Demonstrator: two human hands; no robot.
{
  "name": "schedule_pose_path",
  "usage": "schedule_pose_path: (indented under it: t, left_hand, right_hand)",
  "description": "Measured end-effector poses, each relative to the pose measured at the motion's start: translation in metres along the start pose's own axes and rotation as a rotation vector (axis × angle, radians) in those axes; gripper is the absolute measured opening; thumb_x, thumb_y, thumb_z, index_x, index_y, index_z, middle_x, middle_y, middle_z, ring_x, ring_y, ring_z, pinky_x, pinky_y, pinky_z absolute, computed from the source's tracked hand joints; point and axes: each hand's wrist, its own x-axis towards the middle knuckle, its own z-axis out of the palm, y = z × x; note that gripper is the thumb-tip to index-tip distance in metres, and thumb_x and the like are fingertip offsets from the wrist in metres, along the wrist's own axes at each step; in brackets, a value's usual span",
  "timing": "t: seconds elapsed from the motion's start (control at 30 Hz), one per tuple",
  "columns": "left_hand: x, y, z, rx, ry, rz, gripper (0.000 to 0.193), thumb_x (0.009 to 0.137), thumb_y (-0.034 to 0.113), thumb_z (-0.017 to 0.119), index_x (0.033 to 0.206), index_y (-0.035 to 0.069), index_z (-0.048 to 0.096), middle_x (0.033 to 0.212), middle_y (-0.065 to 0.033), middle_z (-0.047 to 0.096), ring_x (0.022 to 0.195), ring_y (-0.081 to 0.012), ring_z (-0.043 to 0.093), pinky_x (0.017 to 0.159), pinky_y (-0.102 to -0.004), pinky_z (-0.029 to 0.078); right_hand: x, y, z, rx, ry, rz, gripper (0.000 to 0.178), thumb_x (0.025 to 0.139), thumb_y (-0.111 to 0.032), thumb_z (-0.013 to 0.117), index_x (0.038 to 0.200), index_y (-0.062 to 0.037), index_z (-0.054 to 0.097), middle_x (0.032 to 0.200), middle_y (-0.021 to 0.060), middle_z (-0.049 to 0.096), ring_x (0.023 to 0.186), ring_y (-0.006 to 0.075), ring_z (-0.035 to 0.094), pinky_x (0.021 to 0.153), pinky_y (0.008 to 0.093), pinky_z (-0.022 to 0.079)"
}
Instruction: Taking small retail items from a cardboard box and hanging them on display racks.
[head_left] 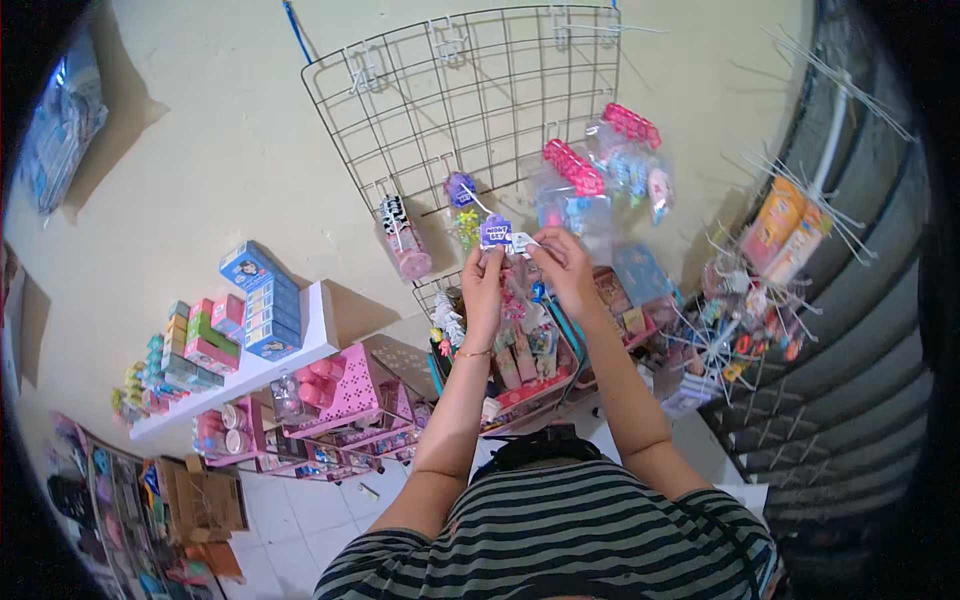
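Note:
Both my arms reach forward to just below the wire grid rack (pixel 470 95) on the wall. Between my hands is a small purple printed card (pixel 495 233) with a white part (pixel 521 243) at its right side. My left hand (pixel 484 285) pinches the card's lower edge. With closed fingertips, my right hand (pixel 563 268) grips the white part. Whatever hangs under the card is mostly hidden by my fingers. Close by on the grid hangs a similar purple-topped pack (pixel 461 190) with yellow pieces. Left of it is a cow-print-topped pink pack (pixel 402 235).
Clear bags with pink tops (pixel 575 168) hang right of my hands. Below stands a basket of small goods (pixel 540 390). A white shelf with blue boxes (pixel 270 320) is at left, above pink racks (pixel 340 390). Wire display arms (pixel 720 345) jut out at right beside the shutter (pixel 860 330).

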Motion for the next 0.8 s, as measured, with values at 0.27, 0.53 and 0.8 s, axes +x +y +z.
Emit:
schedule_pose_path:
  t: [0.27,0.53,0.8]
  left_hand:
    - [0.021,-0.016,0.019,0.141,0.234,0.105,0.025,0.091,0.025,0.048,0.074,0.007,0.051,0.058,0.0067,0.041,0.050,-0.0013,0.034,0.045,-0.0186,0.027]
    - [0.019,-0.028,0.025,0.096,0.332,0.185,0.025,0.091,0.026,0.047,0.079,0.006,0.055,0.059,0.0047,0.048,0.050,-0.0011,0.038,0.044,-0.0179,0.028]
    - [0.015,-0.031,0.023,0.064,0.379,0.233,0.026,0.092,0.024,0.046,0.081,0.003,0.055,0.065,0.0001,0.055,0.056,-0.0041,0.049,0.050,-0.0187,0.037]
  right_hand:
    - [0.040,0.017,-0.022,-0.074,-0.158,-0.029,0.016,0.085,-0.011,0.056,0.098,-0.0056,0.050,0.089,0.0008,0.059,0.082,0.0067,0.053,0.060,0.0201,0.047]
    - [0.047,0.016,-0.026,0.059,-0.249,0.063,0.015,0.084,-0.011,0.057,0.097,-0.0059,0.050,0.088,0.0006,0.060,0.076,0.0042,0.053,0.058,0.0186,0.046]
    - [0.043,0.016,-0.023,0.038,-0.257,0.067,0.014,0.085,-0.011,0.056,0.097,-0.0062,0.050,0.090,0.0018,0.060,0.077,0.0045,0.054,0.057,0.0184,0.046]
